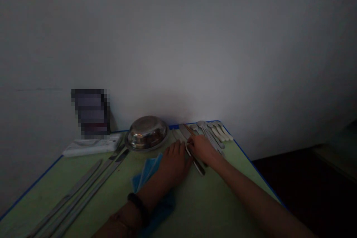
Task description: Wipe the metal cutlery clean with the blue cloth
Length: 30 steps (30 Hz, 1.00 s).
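Observation:
My left hand (175, 160) lies palm down on the table with its fingers stretched forward, beside several pieces of cutlery. A blue cloth (152, 165) spreads out partly under my left hand and forearm. Close by on the right, my right hand (202, 148) has its fingers closed over the cutlery; what they grip is hidden. A slim metal utensil handle (199, 167) shows between the two hands. Past the right fingertips lie brown chopsticks (189, 129) and a flat metal blade (182, 129). Metal spoons (208, 132) are lined up right of my right hand.
An upturned shiny metal bowl (147, 133) sits at the back edge by the wall. Long metal utensils (80, 189) lie along the left side of the green table (119, 197). White-handled spoons (220, 134) are at the back right. A white packet (92, 145) stands before a blurred dark object (93, 111).

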Motion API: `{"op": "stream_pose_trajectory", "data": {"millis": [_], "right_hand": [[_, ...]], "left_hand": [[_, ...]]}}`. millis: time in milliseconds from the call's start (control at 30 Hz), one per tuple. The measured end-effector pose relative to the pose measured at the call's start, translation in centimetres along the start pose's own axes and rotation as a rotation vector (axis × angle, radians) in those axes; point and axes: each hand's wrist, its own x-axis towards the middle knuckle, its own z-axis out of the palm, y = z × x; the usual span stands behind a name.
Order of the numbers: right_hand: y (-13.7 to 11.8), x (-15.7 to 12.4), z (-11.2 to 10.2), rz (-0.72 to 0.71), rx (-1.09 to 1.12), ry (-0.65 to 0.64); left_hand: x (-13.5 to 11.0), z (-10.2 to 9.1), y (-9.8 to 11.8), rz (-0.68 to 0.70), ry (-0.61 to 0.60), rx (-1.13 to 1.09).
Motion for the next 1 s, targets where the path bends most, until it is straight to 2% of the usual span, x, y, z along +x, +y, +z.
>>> {"op": "stream_pose_trajectory", "data": {"millis": [167, 267, 333, 633, 867, 1000], "right_hand": [[2.4, -1.7, -0.7, -0.094, -0.088, 0.107], [3.8, -3.2, -0.1, -0.166, -0.185, 0.14], [4.4, -3.9, 0.5, -0.16, -0.205, 0.129], [4.0, -5.4, 1.5, -0.161, -0.256, 0.137], [4.5, -5.2, 1.9, -0.202, -0.234, 0.221], [4.9, -5.1, 2.2, -0.193, -0.21, 0.247]], "left_hand": [[1.5, 0.8, -0.2, -0.012, -0.035, 0.041], [2.4, 1.0, -0.5, 0.006, -0.068, 0.051], [3.1, 1.1, -0.6, 0.043, -0.093, 0.051], [4.8, 1.0, -1.6, 0.217, -0.163, 0.043], [5.9, 1.5, -2.1, 0.248, -0.139, 0.04], [5.3, 2.0, -1.8, 0.222, -0.087, 0.05]]}}
